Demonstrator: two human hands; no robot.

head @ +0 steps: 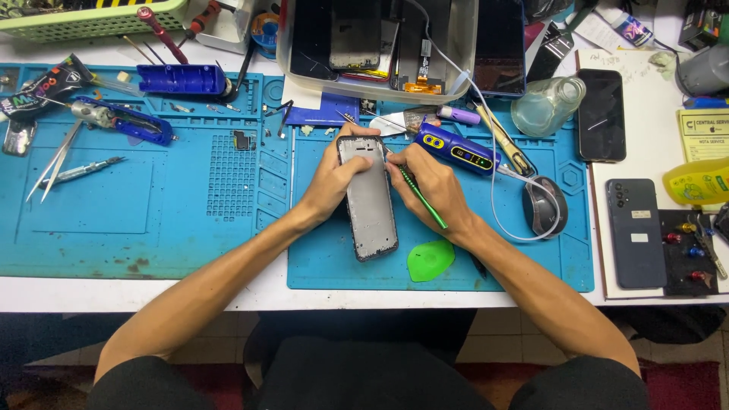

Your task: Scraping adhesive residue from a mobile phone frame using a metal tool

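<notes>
I have the phone frame [368,199] lying face-open on the blue mat [334,258], just left of the green pick [430,260]. My left hand [334,176] is closed around the frame's left edge, pinning it down. My right hand [433,184] grips a thin green tool [420,196], its tip at the frame's upper right edge. I judge this to be the prying or scraping step along that rim. The next move calls for a light, shallow stroke along the edge while the frame is kept from sliding.
</notes>
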